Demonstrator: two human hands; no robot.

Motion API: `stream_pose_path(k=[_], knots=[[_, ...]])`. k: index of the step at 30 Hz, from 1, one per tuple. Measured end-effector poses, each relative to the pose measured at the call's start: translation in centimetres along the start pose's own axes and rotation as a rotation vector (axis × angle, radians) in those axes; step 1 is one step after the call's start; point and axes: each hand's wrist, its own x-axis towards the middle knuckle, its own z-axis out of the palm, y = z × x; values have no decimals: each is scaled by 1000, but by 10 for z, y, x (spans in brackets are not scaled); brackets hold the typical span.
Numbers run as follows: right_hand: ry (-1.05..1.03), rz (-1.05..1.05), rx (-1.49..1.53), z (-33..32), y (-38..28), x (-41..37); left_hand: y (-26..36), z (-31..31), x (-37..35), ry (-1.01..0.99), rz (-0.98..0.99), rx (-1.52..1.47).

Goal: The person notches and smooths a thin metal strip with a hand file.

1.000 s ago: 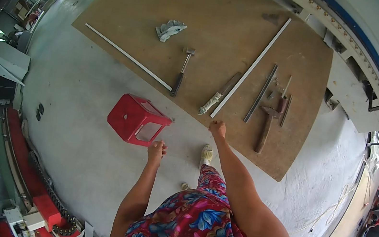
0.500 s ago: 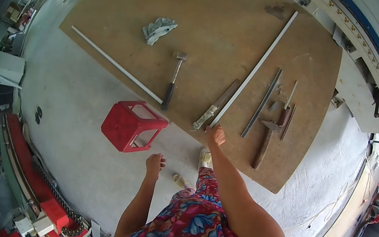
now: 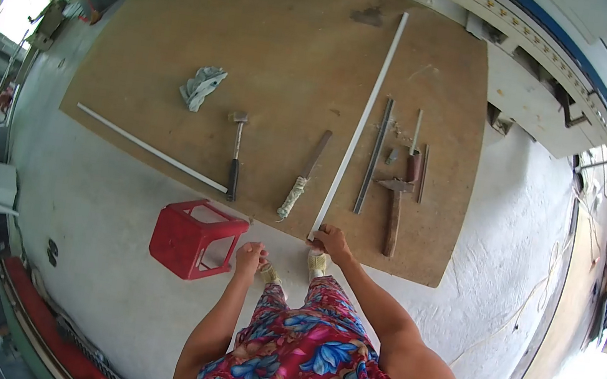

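My right hand (image 3: 331,242) is closed on the near end of a long pale strip (image 3: 362,124), which runs away from me across a brown board (image 3: 277,46). My left hand (image 3: 250,257) hangs beside a red plastic stool (image 3: 180,240), its fingers curled and nothing visible in them. Left of the strip lies a blade with a wrapped handle (image 3: 291,198). A dark metal strip (image 3: 374,157) and a wooden-handled hammer (image 3: 393,221) are on its right. Farther left rests a hammer with a black grip (image 3: 234,172).
A second pale strip (image 3: 150,148) lies along the board's near left edge. A crumpled grey glove or cloth (image 3: 202,88) is behind it. Thin rods (image 3: 423,174) lie by the wooden-handled hammer. A long machine (image 3: 535,86) borders the board's far side. Cables (image 3: 538,288) trail over the right floor.
The view has turned and shifted, so the board appears more square-on. My right hand still holds the strip's end. My left hand has come slightly nearer to it.
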Motion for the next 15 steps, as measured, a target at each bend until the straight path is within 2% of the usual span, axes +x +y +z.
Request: stream_pose_path(k=[4,10,11,14,15], knots=[[-177,-8,107,15,-7,-51,21,17,-1,-174,83,174],[-380,-59,199,64,-4,-111,50,34,-17,-550,41,210],[-438,-91,118,67,7,-108,51,31,-19,-673,99,193],[-415,-74,149,85,13,-113,62,27,-49,-650,352,118],[-433,-82,139,90,13,-113,61,23,-49,-626,381,141]])
